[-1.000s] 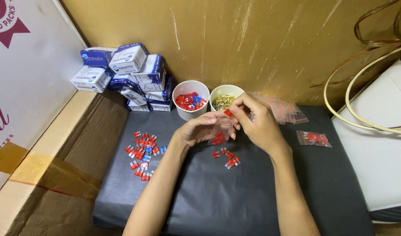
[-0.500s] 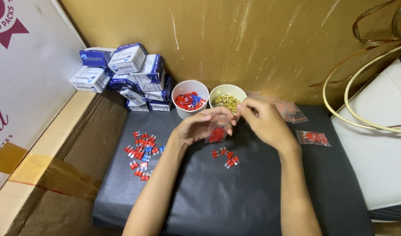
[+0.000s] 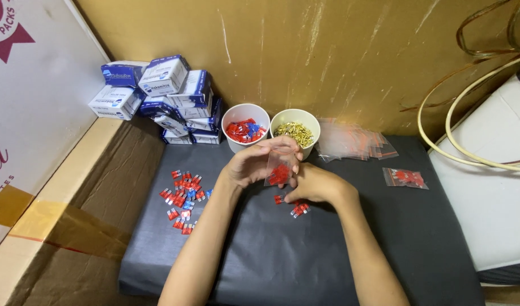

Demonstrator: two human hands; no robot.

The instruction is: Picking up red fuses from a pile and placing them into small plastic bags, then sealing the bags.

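**Two hands and a little bag of red bits**

The left hand (image 3: 250, 164) pinches a small clear bag (image 3: 280, 170) with red pieces inside. The right hand (image 3: 316, 184) lies palm down on the black table (image 3: 305, 260), right under the bag. Its fingertips are hidden, so I cannot tell if it grips anything. A few loose red pieces (image 3: 297, 208) peek out beside it. Two white cups (image 3: 271, 127) stand just behind the hands.

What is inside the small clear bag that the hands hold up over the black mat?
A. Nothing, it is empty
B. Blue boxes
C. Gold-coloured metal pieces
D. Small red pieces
D: the small clear bag, held between the left hand and the right hand, shows a cluster of small red pieces at its bottom.
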